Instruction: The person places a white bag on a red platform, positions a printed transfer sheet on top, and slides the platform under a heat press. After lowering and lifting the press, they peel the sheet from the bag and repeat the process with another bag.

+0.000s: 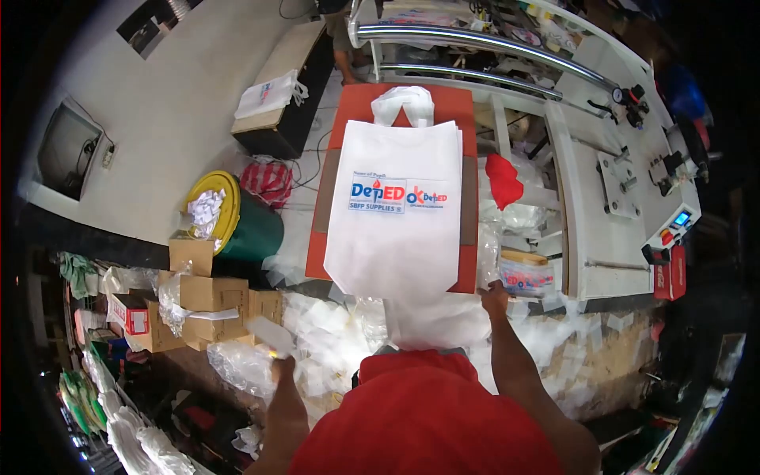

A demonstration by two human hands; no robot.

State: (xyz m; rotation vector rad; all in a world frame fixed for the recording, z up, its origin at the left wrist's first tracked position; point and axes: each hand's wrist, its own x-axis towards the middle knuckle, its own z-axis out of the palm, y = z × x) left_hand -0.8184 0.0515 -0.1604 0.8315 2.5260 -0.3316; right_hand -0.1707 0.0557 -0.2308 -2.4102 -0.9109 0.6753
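A white bag point(396, 245) with a blue and red print lies flat on the red-orange board point(328, 237), its handles at the far end. My right hand point(494, 298) is at the board's near right corner; its fingers are too small to make out. Low on the left, my left hand point(283, 366) is closed on a blurred white sheet point(271, 336), away from the board. More white material point(431, 321) hangs below the bag's near edge, in front of my red shirt.
A green bin point(257, 226) with a yellow rim and cardboard boxes point(214, 297) stand left. A white machine frame point(570, 229) with metal bars and a control display is right. A red cloth point(503, 180) lies beside the board. Another person's leg point(342, 51) shows at the far end.
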